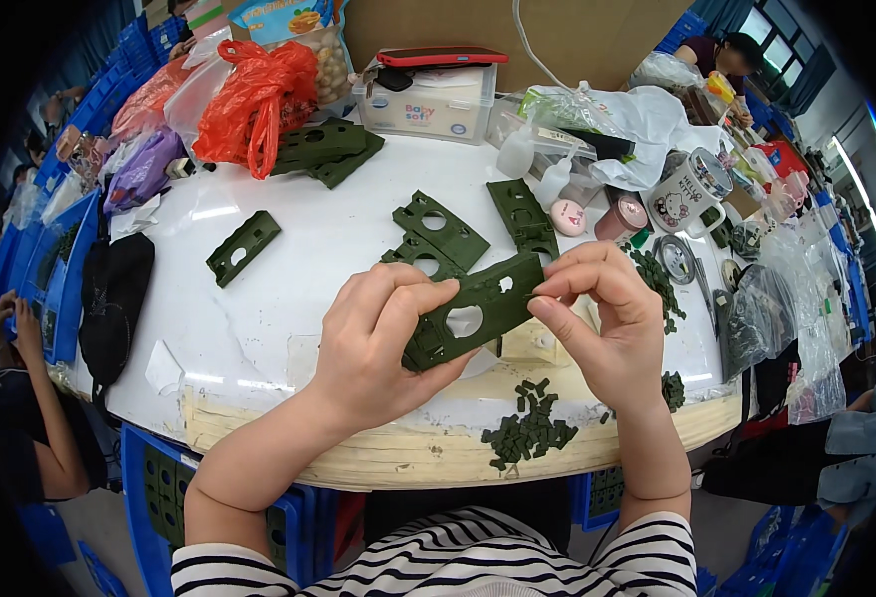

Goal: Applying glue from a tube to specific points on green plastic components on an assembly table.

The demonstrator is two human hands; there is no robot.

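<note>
My left hand is closed round the left end of a dark green moulded plastic panel, which has a large round hole and a smaller ragged opening. The panel is held tilted above the table. At its right end, my right hand pinches with thumb and forefinger; what lies between the fingertips is too small to make out. Just beyond, two similar green panels overlap, and another panel lies to their right. A heap of small green pieces is on the table's near edge, below my right hand.
A smaller green part lies at left on the white table. Behind stand a red plastic bag, stacked green panels and a clear box. A mug, bottles and more small green pieces crowd the right.
</note>
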